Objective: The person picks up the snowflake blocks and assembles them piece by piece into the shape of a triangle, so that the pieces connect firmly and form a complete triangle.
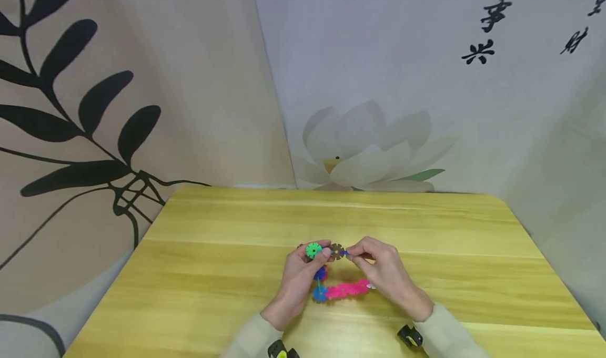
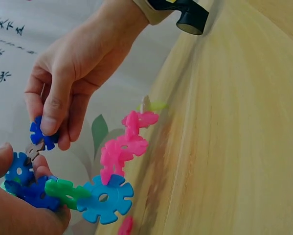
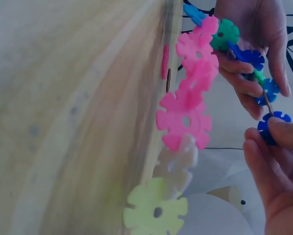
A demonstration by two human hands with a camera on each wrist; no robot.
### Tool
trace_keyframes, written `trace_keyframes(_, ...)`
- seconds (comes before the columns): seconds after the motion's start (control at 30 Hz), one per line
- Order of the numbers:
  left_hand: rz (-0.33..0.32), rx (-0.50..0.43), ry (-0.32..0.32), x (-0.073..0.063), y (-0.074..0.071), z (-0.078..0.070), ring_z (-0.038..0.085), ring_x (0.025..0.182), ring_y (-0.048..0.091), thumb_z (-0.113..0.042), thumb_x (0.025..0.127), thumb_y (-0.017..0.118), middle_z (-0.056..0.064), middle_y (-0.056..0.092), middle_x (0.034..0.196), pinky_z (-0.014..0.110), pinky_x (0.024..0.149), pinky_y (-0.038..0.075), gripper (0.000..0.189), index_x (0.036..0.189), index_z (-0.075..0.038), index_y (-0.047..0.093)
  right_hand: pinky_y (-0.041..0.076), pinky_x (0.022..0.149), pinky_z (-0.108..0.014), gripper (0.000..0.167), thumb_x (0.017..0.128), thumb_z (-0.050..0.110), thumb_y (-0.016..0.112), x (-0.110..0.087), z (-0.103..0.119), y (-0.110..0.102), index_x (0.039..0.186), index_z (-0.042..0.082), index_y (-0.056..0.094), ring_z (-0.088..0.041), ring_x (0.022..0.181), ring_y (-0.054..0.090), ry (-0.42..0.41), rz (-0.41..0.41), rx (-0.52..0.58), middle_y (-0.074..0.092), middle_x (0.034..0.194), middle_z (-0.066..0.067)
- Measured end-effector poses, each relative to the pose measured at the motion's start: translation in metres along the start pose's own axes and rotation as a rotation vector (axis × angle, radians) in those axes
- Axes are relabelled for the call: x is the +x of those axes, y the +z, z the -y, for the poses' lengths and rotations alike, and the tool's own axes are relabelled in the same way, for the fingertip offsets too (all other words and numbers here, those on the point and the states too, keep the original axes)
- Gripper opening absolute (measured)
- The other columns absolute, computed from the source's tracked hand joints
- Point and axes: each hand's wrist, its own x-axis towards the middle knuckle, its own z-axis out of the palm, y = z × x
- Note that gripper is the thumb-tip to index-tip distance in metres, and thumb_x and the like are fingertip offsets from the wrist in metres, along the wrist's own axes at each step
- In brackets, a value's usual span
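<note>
A chain of notched plastic snowflake discs hangs from my left hand [image 1: 297, 276], whose fingers and thumb grip its blue and green part. A green disc [image 1: 313, 246] shows face-on by the left fingertips. My right hand [image 1: 390, 271] pinches a dark blue disc [image 3: 267, 131] between thumb and fingers. That disc meets the edge of a brown disc [image 1: 337, 256] at the chain's end. Below the hands, a light blue disc [image 2: 118, 199] leads into a row of pink discs [image 1: 347, 290], then a white disc [image 3: 171, 169] and a pale yellow disc [image 3: 142, 208].
Under the hands lies a wood-grain table [image 1: 213, 274]. Behind it hangs a backdrop [image 1: 379, 58] printed with a lotus, dark leaves and writing. A black camera [image 1: 410, 337] sits at the right wrist, another [image 1: 283, 350] at the left.
</note>
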Motion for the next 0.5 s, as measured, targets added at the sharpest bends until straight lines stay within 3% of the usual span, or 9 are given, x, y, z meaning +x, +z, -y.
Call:
trace_keyframes(0.23, -0.008, -0.001, 0.001, 0.0019, 0.003, -0.0009, 0.018, 0.091, 0.067, -0.02, 0.098, 0.073, 0.004, 0.075, 0.097, 0.023, 0.074, 0.054, 0.038, 0.126, 0.005, 0.067, 0.06, 0.073, -0.021, 0.029, 0.077, -0.017, 0.082, -0.0013, -0.0023, 0.0004, 0.087, 0.009, 0.074, -0.012, 0.081, 0.073, -0.02, -0.031, -0.008, 0.075, 0.089, 0.003)
trace_keyframes(0.5, 0.035, 0.015, -0.004, 0.0021, 0.0011, -0.0027, 0.018, 0.092, 0.065, -0.021, 0.099, 0.072, 0.005, 0.075, 0.102, 0.023, 0.076, 0.054, 0.039, 0.129, 0.003, 0.067, 0.06, 0.075, -0.02, 0.03, 0.075, -0.019, 0.082, -0.0013, -0.0031, -0.002, 0.087, 0.007, 0.075, -0.018, 0.081, 0.075, -0.087, -0.052, -0.001, 0.076, 0.09, -0.001)
